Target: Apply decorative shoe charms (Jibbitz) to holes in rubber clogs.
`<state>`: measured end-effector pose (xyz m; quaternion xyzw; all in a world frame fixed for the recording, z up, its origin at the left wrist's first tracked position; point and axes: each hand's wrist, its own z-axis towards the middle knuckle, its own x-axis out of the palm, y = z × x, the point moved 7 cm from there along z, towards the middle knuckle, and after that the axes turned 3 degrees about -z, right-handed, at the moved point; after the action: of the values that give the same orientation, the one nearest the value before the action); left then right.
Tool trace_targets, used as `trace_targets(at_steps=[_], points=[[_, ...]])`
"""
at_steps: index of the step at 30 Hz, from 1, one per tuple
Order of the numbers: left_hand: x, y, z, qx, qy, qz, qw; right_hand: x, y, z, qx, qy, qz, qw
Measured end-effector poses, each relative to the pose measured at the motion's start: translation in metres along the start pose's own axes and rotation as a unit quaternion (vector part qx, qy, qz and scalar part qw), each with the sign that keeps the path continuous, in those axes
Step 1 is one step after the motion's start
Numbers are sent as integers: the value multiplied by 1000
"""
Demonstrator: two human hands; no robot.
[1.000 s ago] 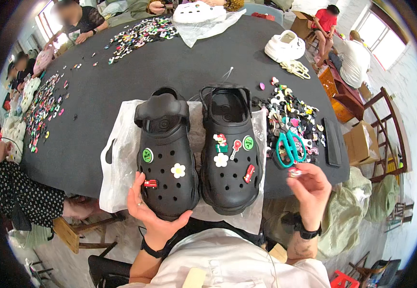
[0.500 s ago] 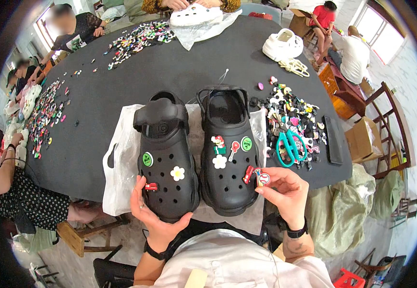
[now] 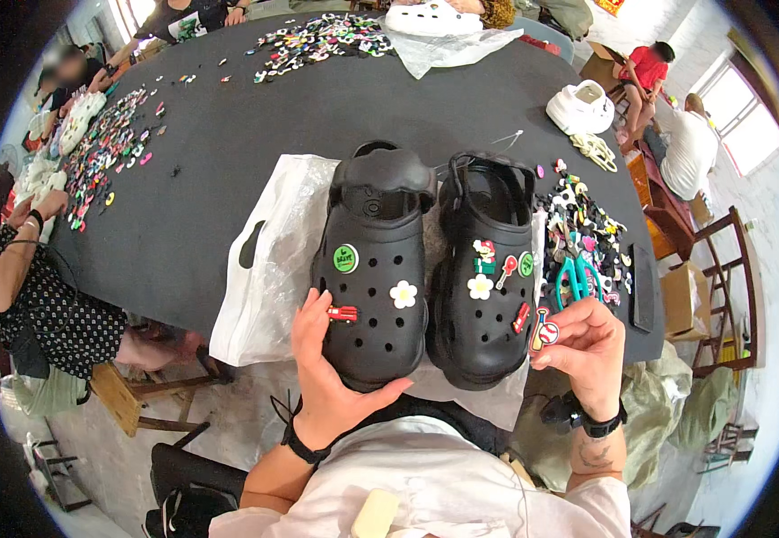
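Observation:
Two black clogs lie side by side with their toes toward me. My left hand (image 3: 328,386) is wrapped round the toe of the left clog (image 3: 378,345), fingers along its outer side and thumb under the front. That clog carries a round green charm (image 3: 345,259), a white flower charm (image 3: 403,294) and a red fire-truck charm (image 3: 343,314). Between thumb and fingers, my right hand (image 3: 591,354) pinches a baseball-and-bat shoe charm (image 3: 545,330) beside the toe of the right clog (image 3: 470,354). The right clog bears a cartoon-figure charm (image 3: 484,257), a flower and several others.
Under the clogs is a white plastic bag (image 3: 255,296). Right of them, teal-handled scissors (image 3: 578,280) lie on a pile of charms (image 3: 587,220) beside a dark tray (image 3: 642,287). A white clog (image 3: 579,109) stands farther back. Co-workers sit around the black table (image 3: 201,224).
The view has shifted, so the table, clogs and both hands sit farther right in the picture. My left hand stays on the left clog, and the right still pinches the charm.

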<state>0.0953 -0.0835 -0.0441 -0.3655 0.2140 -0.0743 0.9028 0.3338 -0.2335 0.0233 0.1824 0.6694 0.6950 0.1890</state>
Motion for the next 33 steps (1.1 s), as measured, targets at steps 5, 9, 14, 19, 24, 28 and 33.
trace_targets(at_steps=[5,9,14,19,24,28,33], points=[[-6,0,3,10,36,-6,999,29,-1,4,39,11,26,999],[-19,4,12,44,77,-49,995,41,6,6,75,36,9,997],[-34,20,36,43,140,-113,983,60,23,23,-8,73,-59,996],[-29,23,51,9,147,-62,987,82,25,53,80,110,-175,975],[-10,38,51,7,128,-130,983,103,24,79,92,146,-217,961],[-13,38,47,16,139,-103,985,104,23,97,101,155,-281,942],[-17,37,46,20,150,-101,983,110,18,88,169,192,-263,930]])
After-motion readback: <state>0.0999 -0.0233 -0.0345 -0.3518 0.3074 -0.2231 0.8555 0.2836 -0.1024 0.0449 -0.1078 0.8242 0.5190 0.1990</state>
